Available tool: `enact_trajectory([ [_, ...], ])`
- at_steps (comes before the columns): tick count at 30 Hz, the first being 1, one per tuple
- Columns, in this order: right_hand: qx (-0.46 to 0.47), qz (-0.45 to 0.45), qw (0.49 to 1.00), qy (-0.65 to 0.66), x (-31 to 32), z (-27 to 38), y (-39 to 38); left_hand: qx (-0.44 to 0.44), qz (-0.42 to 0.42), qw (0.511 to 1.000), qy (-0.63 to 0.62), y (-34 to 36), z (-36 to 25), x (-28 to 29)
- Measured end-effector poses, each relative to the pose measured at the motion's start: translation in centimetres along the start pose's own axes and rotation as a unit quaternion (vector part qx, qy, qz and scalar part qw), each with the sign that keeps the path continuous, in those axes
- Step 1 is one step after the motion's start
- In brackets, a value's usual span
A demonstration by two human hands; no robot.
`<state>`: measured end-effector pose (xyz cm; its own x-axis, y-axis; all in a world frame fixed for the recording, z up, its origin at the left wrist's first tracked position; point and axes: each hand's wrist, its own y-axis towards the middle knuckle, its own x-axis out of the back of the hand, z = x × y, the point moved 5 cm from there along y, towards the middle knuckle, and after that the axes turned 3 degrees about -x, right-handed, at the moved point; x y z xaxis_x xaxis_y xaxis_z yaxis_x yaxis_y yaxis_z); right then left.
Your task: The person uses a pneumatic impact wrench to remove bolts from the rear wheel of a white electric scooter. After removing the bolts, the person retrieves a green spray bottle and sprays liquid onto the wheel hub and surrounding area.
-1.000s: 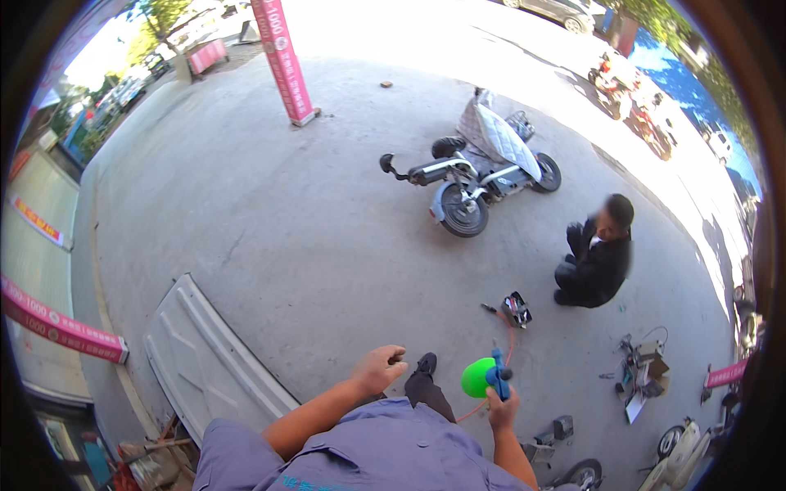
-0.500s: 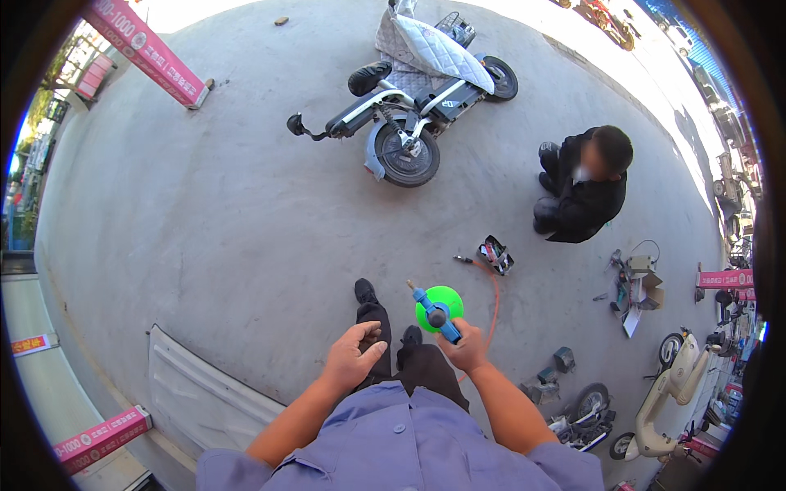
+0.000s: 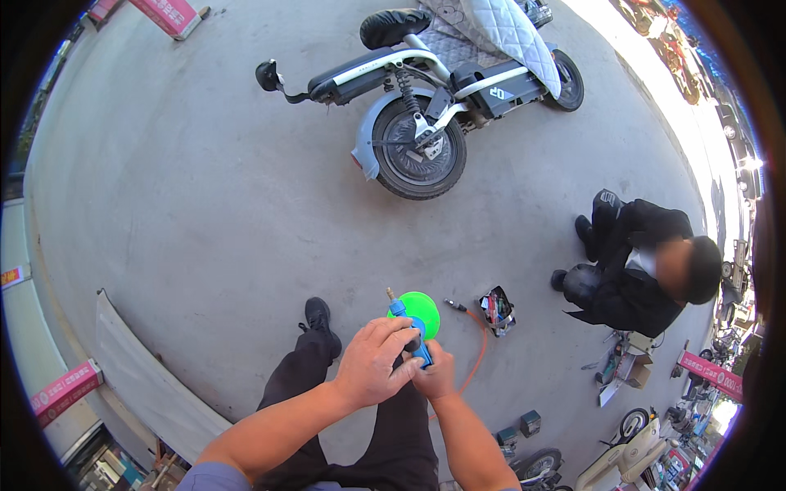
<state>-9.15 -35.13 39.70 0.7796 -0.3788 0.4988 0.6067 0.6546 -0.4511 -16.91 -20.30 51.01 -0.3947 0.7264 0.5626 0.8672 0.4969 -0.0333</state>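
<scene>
Just in front of my legs I hold a blue hand tool (image 3: 399, 308) with a brass-coloured tip pointing away from me. Behind it shows a bright green round disc (image 3: 423, 310), partly covered by the tool. My right hand (image 3: 437, 378) is closed round the near end of the blue handle. Across the middle of the tool lies my left hand (image 3: 375, 365), its fingers bent over the dark round knob and hiding part of it. An orange hose (image 3: 482, 347) with a metal coupling lies on the ground to the right, apart from the tool.
Ahead, an electric scooter (image 3: 413, 147) lies tipped on the ground, a quilted cover over its front. A person in black (image 3: 630, 262) squats at the right. Nearby are a box of tools (image 3: 497, 311), a pale panel (image 3: 155, 368) at left and scooter parts (image 3: 536, 466) at lower right.
My left hand has come from beside the tool onto it. The view has shifted nearer the scooter, with one foot stepped forward to the left. The right hand keeps its hold.
</scene>
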Motion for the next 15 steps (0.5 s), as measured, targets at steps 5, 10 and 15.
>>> enact_trajectory([
  [5, 0.039, 0.033, 0.998, -0.033, -6.2, -10.7, 10.3, -0.036, 0.037, 0.999, 0.016, 4.8, 12.4, -9.9],
  [10, 0.084, 0.091, 0.992, -0.030, -11.6, -15.3, 18.5, -0.118, 0.028, 0.980, 0.158, 7.6, 22.9, -13.5],
  [15, 0.103, 0.204, 0.973, -0.016, -16.5, -16.8, 24.2, -0.148, 0.069, 0.968, 0.190, 9.1, 32.1, -15.9],
])
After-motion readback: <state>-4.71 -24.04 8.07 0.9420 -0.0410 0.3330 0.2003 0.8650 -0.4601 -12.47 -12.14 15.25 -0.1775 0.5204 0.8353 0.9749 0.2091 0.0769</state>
